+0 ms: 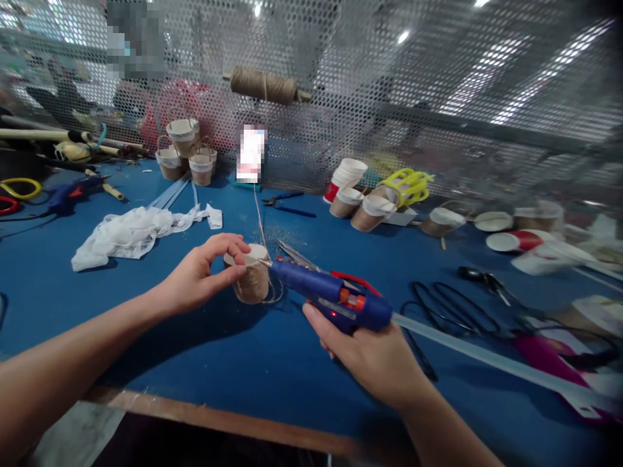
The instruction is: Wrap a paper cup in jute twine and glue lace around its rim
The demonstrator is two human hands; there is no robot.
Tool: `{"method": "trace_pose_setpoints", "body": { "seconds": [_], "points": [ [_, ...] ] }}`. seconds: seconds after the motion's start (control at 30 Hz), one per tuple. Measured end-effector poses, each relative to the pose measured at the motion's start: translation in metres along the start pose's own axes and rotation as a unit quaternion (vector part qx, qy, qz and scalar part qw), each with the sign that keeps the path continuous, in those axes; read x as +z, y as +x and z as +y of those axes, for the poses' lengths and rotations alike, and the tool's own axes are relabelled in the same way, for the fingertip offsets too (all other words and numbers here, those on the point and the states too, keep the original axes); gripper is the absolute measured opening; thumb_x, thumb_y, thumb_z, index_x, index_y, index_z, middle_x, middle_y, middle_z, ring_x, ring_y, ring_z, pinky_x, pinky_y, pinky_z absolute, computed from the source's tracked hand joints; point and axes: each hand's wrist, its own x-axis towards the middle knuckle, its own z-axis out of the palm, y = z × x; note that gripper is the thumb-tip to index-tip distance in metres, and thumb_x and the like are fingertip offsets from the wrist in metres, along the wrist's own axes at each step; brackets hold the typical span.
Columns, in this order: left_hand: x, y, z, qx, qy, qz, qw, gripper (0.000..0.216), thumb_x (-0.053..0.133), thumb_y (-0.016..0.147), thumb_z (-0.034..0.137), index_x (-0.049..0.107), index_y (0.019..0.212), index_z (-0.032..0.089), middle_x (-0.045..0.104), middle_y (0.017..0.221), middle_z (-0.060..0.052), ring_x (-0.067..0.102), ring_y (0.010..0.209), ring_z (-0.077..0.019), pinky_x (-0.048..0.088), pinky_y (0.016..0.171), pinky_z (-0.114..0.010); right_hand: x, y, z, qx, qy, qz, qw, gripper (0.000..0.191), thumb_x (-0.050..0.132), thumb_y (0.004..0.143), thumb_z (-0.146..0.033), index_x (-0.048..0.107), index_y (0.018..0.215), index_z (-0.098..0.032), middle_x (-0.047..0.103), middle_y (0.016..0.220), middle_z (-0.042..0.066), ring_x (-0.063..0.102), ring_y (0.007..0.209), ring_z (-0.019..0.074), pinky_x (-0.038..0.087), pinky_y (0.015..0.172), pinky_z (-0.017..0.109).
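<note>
My right hand [370,357] grips a blue hot glue gun [331,295], its metal nozzle at the rim of a twine-wrapped paper cup [253,285]. A long clear glue stick [467,350] sticks out of the gun's back. My left hand [204,269] is closed on the cup's left rim, thumb and fingers bent around it. The cup stands upright on the blue table [219,363]. A strand of twine [259,214] runs up from the cup toward the back. Scissors with red handles [357,282] lie partly hidden behind the gun.
A twine spool [265,85] hangs on the perforated metal screen. Below it stands a phone [250,155]. White lace [141,233] and finished little baskets [182,139] are at left; pliers [289,204], stacked cups [348,175] and a black cord [448,305] lie right.
</note>
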Motion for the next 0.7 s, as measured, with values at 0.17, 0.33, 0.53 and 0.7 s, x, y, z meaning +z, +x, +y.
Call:
{"method": "trace_pose_setpoints", "body": {
  "seconds": [0.17, 0.33, 0.53, 0.7],
  "points": [
    [0.000, 0.000, 0.001, -0.002, 0.009, 0.000, 1.000, 0.007, 0.052, 0.082, 0.022, 0.051, 0.077, 0.018, 0.057, 0.106, -0.009, 0.044, 0.117, -0.0229, 0.030, 0.101, -0.043, -0.005, -0.001, 0.006, -0.067, -0.067, -0.014, 0.995, 0.025, 0.050, 0.081, -0.036, 0.070, 0.089, -0.023, 0.064, 0.059, 0.005, 0.064, 0.061, 0.0215, 0.052, 0.057, 0.034],
    [0.001, 0.000, -0.002, 0.009, 0.010, 0.005, 1.000, 0.007, 0.053, 0.082, 0.021, 0.051, 0.076, 0.018, 0.058, 0.104, -0.009, 0.045, 0.116, -0.0224, 0.033, 0.100, -0.044, -0.006, -0.002, 0.011, -0.146, -0.125, -0.030, 0.981, 0.024, 0.048, 0.081, -0.029, 0.070, 0.091, -0.028, 0.064, 0.058, 0.004, 0.065, 0.069, 0.0228, 0.052, 0.062, 0.034],
    [0.002, 0.000, -0.002, 0.009, 0.016, 0.008, 1.000, 0.006, 0.052, 0.082, 0.020, 0.051, 0.077, 0.018, 0.057, 0.104, -0.009, 0.046, 0.115, -0.0215, 0.035, 0.100, -0.043, 0.001, -0.009, 0.019, -0.134, -0.141, -0.007, 0.981, 0.025, 0.047, 0.082, -0.033, 0.069, 0.091, -0.027, 0.066, 0.062, 0.006, 0.066, 0.074, 0.0250, 0.052, 0.065, 0.037],
    [0.002, 0.000, -0.002, 0.010, 0.016, 0.007, 1.000, 0.006, 0.053, 0.082, 0.020, 0.050, 0.077, 0.018, 0.057, 0.104, -0.010, 0.045, 0.116, -0.0222, 0.034, 0.100, -0.042, 0.001, -0.008, 0.016, -0.135, -0.161, -0.001, 0.978, 0.026, 0.046, 0.083, -0.032, 0.070, 0.090, -0.027, 0.065, 0.061, 0.006, 0.066, 0.075, 0.0258, 0.052, 0.066, 0.037]
  ]
}}
